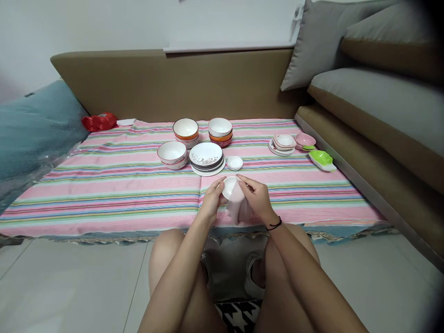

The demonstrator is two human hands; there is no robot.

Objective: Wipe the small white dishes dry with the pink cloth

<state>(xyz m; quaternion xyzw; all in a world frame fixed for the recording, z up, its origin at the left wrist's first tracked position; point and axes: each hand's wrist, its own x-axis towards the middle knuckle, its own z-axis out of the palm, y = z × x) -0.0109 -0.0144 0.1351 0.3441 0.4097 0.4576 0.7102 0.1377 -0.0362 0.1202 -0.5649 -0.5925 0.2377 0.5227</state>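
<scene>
A small white dish (228, 188) is gripped at its left side by my left hand (212, 198), thumb on the rim. My right hand (257, 195) pinches a pale pinkish-grey cloth (239, 206) against the dish's right rim; the cloth hangs down in front. Just beyond my hands sits a short stack of small white dishes (235, 163). Left of that stands a pile of plates (206, 155), the top one patterned with a floral print. A white bowl with a red rim (172, 153) stands beside the pile.
Two bowl stacks (186, 129) (220, 130) stand farther back on the striped cloth (138, 185). Rightward are small plates and dishes (282, 144), a pink bowl (305, 140) and a green leaf-shaped dish (322, 159). A red package (100, 122) lies far left; cushions (378, 101) rise at right.
</scene>
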